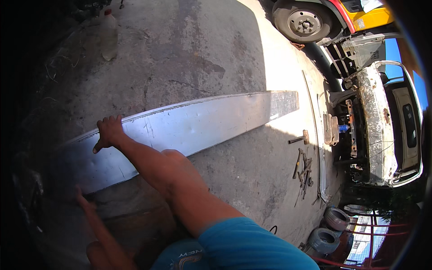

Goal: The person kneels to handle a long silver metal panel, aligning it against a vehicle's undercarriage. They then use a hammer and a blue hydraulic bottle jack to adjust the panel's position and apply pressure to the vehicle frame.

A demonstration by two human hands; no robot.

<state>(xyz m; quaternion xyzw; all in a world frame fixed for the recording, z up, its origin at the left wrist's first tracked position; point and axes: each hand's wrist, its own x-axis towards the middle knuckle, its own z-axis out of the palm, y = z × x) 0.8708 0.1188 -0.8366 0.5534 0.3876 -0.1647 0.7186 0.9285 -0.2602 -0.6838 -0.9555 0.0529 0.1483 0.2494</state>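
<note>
A long, shiny metal panel (193, 123) lies tilted on the concrete floor, running from the lower left to the upper right. My right hand (108, 132) reaches across to its upper edge, fingers curled over the rim and thumb pressed on the face. My left hand (83, 198) is in deep shadow at the lower left. Its fingers are stretched out by the panel's lower edge, and I cannot tell whether they touch it. A blue sleeve covers my right shoulder.
A plastic bottle (108, 36) stands at the upper left. A hammer (299, 138) and several loose hand tools (303, 173) lie to the right, beside a thin metal strip (315, 126). Behind them are a stripped vehicle body (382, 126), a wheel (303, 20) and stacked tyres (335, 218).
</note>
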